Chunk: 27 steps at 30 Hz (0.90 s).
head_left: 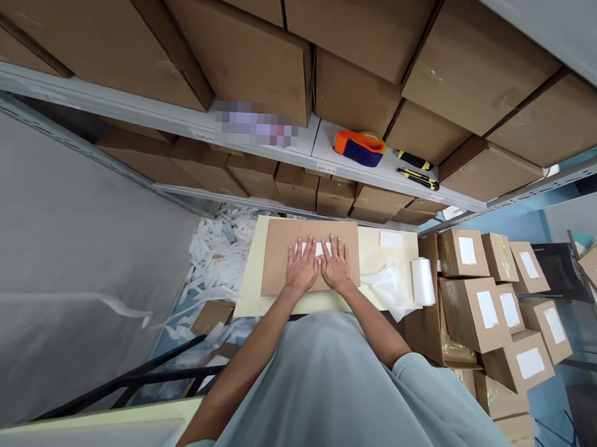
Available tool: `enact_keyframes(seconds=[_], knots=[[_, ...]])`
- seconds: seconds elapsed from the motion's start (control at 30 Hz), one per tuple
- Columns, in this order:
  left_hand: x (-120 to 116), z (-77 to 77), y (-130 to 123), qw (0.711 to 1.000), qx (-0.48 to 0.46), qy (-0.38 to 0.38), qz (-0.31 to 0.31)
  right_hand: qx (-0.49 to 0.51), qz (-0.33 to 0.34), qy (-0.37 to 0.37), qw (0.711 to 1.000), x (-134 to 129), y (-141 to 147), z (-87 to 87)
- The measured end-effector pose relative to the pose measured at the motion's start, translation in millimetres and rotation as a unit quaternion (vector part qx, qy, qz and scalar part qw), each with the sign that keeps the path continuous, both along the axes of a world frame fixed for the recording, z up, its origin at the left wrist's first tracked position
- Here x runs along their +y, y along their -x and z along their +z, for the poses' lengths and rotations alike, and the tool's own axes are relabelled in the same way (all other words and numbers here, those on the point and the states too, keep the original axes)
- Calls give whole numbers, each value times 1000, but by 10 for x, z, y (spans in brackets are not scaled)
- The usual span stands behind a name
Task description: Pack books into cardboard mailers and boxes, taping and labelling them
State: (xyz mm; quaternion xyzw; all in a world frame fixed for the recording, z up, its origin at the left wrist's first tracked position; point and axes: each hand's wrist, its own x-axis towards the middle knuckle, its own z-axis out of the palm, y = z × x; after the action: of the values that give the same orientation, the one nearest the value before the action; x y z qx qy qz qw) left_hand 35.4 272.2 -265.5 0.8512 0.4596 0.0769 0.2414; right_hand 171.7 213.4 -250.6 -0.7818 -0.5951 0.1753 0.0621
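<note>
A flat brown cardboard box [280, 249] lies on the pale yellow tabletop [249, 294] in front of me. On its upper face is a white label [318, 248], partly covered by my fingers. My left hand [303, 265] rests flat on the label's left part, fingers stretched out. Flat on the right part lies my right hand [335, 265], its fingers spread. The two thumbs come close together over the label's lower edge. Neither hand grasps anything. Right of the box are a crumpled piece of clear plastic [391, 287] and another white label [391, 239].
A white plastic roll [423, 282] stands at the table's right edge. Labelled cartons [476, 313] are stacked beyond it. Above the table, a shelf [302, 158] holds boxes, an orange-and-blue tape dispenser [358, 148] and two box cutters [417, 179]. White paper scraps [214, 252] pile up at left.
</note>
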Motion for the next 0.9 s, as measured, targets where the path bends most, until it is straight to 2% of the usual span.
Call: enact_keyframes(seconds=[0.1, 0.27, 0.43, 0.5, 0.57, 0.63, 0.73, 0.83, 0.9], knots=[[50, -18, 121, 1000, 0, 1, 21, -9, -25, 6, 1000, -20, -36, 20], [16, -22, 300, 993, -20, -12, 120, -2, -94, 3, 996, -94, 54, 29], [-126, 90, 177, 998, -22, 21, 59, 14, -70, -11, 997, -104, 212, 71], [-119, 133, 230, 998, -19, 23, 63, 8, -76, -3, 997, -129, 155, 119], [-84, 160, 403, 995, -17, 20, 92, -7, -111, 8, 994, -207, 22, 177], [-55, 167, 672, 991, -16, 17, 130, -18, -161, 11, 987, -367, -155, 221], [-75, 137, 1137, 978, -24, 40, 201, -10, -256, -13, 967, -787, -401, 210], [-170, 25, 1493, 945, -55, 132, 294, 63, -364, -63, 927, -1290, -496, 95], [-242, -112, 1616, 906, -92, 225, 346, 165, -416, -101, 889, -1527, -439, 6]])
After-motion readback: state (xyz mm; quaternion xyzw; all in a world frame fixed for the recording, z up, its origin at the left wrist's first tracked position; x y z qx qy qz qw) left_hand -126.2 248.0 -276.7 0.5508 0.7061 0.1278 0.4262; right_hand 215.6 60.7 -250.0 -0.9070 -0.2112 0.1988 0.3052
